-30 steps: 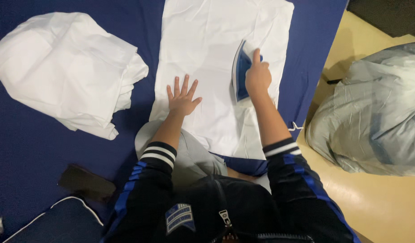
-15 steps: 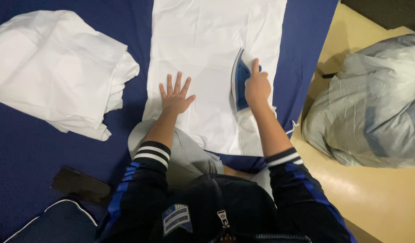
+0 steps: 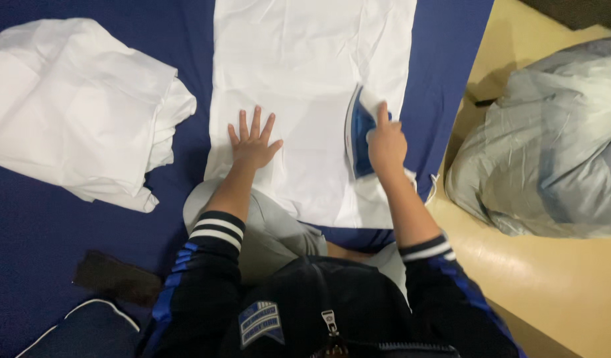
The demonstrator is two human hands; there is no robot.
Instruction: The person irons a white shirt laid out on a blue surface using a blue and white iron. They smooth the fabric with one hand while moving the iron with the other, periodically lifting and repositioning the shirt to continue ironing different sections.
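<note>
firmly right hand [image 3: 386,144] grips iron [image 3: 357,132], left hand [image 3: 254,142] flat on cloth [image 3: 305,73]

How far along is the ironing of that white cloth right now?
Partly done. The white cloth lies flat on the blue cover, its lower middle fairly smooth. The right hand grips the blue iron near the right edge; the left hand presses flat. Creases remain higher up, and a crumpled white pile waits.
</note>
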